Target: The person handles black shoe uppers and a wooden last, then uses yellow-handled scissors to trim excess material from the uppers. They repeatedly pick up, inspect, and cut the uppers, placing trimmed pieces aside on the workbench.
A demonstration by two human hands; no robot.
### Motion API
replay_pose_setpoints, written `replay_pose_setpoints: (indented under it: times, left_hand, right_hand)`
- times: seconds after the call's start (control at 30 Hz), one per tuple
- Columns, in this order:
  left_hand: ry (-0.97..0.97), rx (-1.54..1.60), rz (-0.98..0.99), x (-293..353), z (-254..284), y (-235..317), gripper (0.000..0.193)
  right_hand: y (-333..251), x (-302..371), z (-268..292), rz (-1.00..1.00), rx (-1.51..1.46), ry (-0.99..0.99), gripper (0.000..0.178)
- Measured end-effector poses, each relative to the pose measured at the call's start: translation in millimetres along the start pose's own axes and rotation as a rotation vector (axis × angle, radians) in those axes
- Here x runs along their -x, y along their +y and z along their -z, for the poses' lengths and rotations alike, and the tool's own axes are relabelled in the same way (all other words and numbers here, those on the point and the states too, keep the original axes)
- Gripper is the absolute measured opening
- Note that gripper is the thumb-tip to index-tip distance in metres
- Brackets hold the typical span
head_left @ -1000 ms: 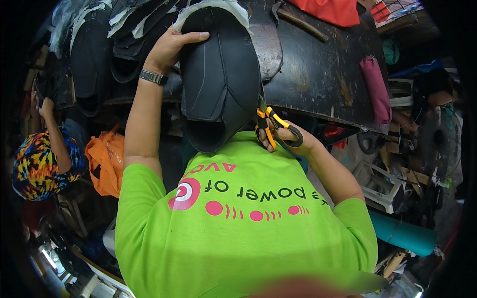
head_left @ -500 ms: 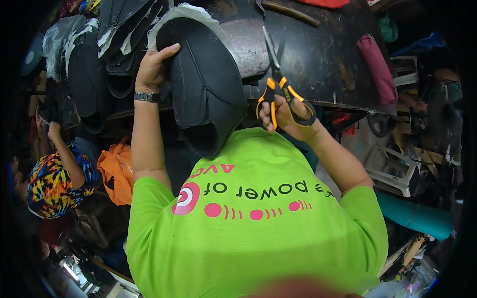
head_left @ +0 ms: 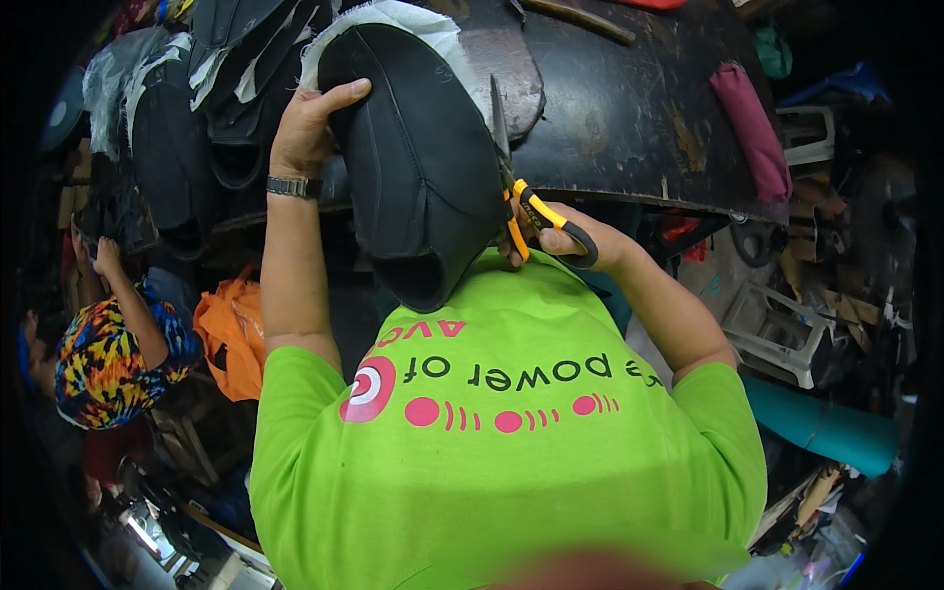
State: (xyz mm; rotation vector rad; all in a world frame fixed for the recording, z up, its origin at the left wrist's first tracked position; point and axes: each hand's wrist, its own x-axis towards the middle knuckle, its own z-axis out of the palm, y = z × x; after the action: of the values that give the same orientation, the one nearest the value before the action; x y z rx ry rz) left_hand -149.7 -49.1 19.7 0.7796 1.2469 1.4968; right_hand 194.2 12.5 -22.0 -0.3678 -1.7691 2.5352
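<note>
My left hand (head_left: 310, 125) grips a black shoe upper (head_left: 418, 162) by its left edge, thumb lying on the front. A frayed strip of white lining cloth (head_left: 398, 14) sticks out around the upper's far rim. At the near end gapes the upper's dark opening. Wrapped in the handles of a pair of scissors (head_left: 539, 206), orange-yellow and black, is my right hand (head_left: 575, 236). The scissor blades point away from me, right along the right edge of the upper and its white cloth; part of them is hidden behind the upper.
More black uppers with white lining (head_left: 169, 128) are piled at the left of the dark table (head_left: 629, 118). A worn slab (head_left: 501, 74), a wooden-handled tool (head_left: 575, 18) and a maroon roll (head_left: 749, 133) lie on it. A co-worker in a colourful shirt (head_left: 118, 359) sits at left, beside an orange bag (head_left: 231, 334).
My right hand has brought the scissors left, from beside the upper up to its right edge, and the blades look closer together. The upper has shifted slightly right and turned a little.
</note>
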Motion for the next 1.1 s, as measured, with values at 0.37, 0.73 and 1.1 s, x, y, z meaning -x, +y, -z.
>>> replay_pose_setpoints:
  times: [0.37, 0.73, 1.1]
  left_hand:
    - [-0.06, -0.035, -0.106, 3.4, -0.8, 2.7, 0.047]
    - [-0.091, -0.083, -0.15, 4.5, -10.5, 1.0, 0.039]
    - [-0.393, -0.421, -0.088, -17.3, -57.1, 26.0, 0.046]
  right_hand:
    - [1.6, 8.3, 4.2, -0.198, 0.109, 0.153, 0.082]
    - [-22.2, -3.5, 1.2, 0.238, -0.114, 0.397, 0.05]
    - [-66.6, -47.3, 5.6, 0.596, -0.001, 0.776, 0.039]
